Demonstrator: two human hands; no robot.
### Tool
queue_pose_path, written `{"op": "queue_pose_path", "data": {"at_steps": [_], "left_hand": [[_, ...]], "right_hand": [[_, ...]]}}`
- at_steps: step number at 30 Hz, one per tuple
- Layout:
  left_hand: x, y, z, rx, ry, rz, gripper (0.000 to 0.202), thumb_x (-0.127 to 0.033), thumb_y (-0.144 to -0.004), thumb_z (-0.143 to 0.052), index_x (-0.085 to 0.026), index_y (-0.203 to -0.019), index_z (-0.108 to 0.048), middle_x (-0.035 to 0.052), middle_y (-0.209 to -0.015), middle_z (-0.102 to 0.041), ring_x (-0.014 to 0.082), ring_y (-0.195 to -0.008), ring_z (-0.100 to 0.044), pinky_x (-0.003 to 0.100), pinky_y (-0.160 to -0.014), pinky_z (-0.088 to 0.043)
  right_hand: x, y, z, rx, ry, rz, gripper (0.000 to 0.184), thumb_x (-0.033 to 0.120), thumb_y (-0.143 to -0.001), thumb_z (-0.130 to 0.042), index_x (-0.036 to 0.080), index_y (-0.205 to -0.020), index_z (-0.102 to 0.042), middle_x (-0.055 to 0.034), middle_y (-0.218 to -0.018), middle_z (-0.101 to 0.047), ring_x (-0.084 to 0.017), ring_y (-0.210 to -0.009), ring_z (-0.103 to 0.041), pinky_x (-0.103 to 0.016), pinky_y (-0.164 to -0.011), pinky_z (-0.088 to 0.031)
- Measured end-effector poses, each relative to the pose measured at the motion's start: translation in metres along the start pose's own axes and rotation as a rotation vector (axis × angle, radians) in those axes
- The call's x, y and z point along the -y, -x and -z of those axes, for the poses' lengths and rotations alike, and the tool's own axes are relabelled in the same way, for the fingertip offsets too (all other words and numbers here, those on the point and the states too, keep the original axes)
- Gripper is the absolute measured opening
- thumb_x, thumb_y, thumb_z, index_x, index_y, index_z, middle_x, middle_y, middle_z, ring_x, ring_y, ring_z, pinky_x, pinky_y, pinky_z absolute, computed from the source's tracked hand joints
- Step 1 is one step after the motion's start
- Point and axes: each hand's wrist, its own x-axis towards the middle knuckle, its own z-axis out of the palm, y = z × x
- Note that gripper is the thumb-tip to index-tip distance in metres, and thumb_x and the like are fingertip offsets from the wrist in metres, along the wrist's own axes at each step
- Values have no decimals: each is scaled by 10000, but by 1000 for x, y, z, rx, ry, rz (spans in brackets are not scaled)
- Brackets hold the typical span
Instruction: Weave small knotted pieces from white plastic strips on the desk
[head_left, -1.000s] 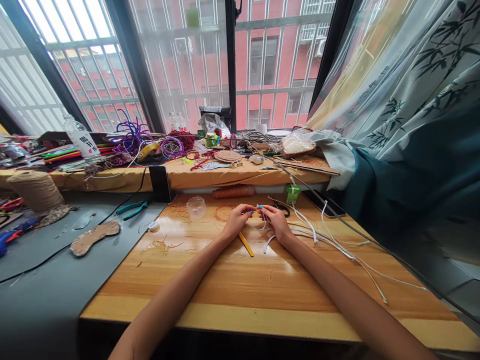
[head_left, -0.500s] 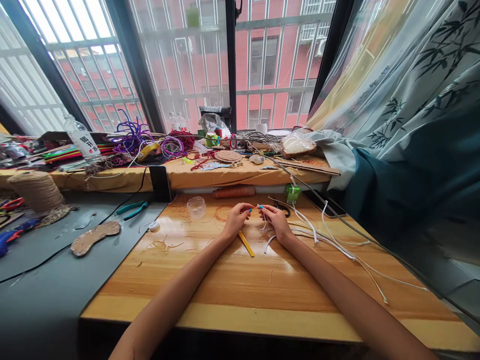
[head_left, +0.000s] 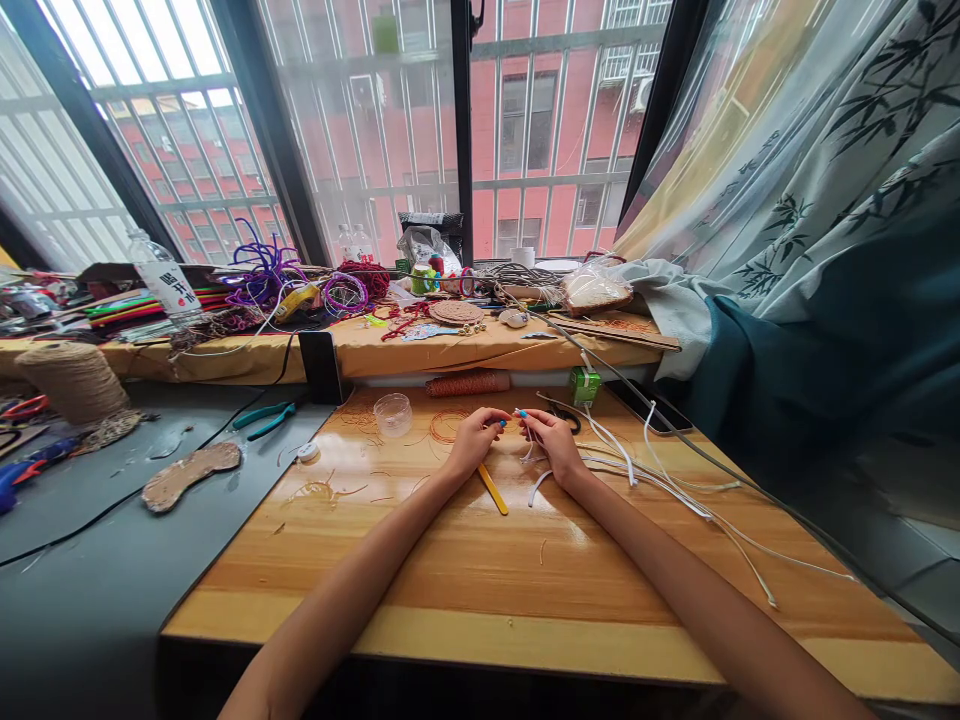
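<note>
Both hands work close together over the wooden table in the head view. My right hand is closed in a pinch on a white cord, whose loose end hangs below the fingers. Thumb and forefinger of my left hand are pinched together just left of it; a thin orange thread seems to run between the fingertips, too fine to be sure. A yellow stick lies beneath my left wrist. More white cords spread over the table to the right. Behind my right hand, black-handled scissors are partly hidden.
Behind my hands lie a clear round tub, a coil of orange thread, an orange thread spool and a green box. Teal pliers rest on the grey surface at left. A cluttered sill runs along the window.
My left fingertips have shifted very slightly to the right. My right hand and the things on the table look the same.
</note>
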Motion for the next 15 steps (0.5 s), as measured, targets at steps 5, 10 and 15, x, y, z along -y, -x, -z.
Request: {"op": "queue_pose_path", "data": {"at_steps": [5, 10, 15], "left_hand": [[-1, -1, 0, 29, 16, -5, 203, -110, -694, -465, -158, -819, -617, 28, -796, -589, 95, -659, -495, 198, -575, -398], [-1, -1, 0, 28, 41, 3, 201, -107, -696, -454, -152, -815, -610, 23, -770, -574, 93, -656, -480, 199, -583, -399], [-1, -1, 0, 36, 69, 11, 201, -103, -697, -447, -148, -812, -605, 16, -737, -563, 93, -649, -471, 199, -580, -396]], "right_hand": [[2, 1, -1, 8, -12, -2, 241, 325, -557, -636, 152, -724, -650, -16, -663, -596, -86, -555, -482, -230, -561, -381], [3, 2, -1, -1, -17, -7, 236, 312, -548, -640, 149, -718, -650, -14, -664, -595, -85, -553, -485, -227, -557, -380], [2, 1, -1, 10, -13, -10, 229, 297, -545, -640, 154, -723, -653, -8, -656, -597, -78, -539, -482, -222, -546, -376]]}}
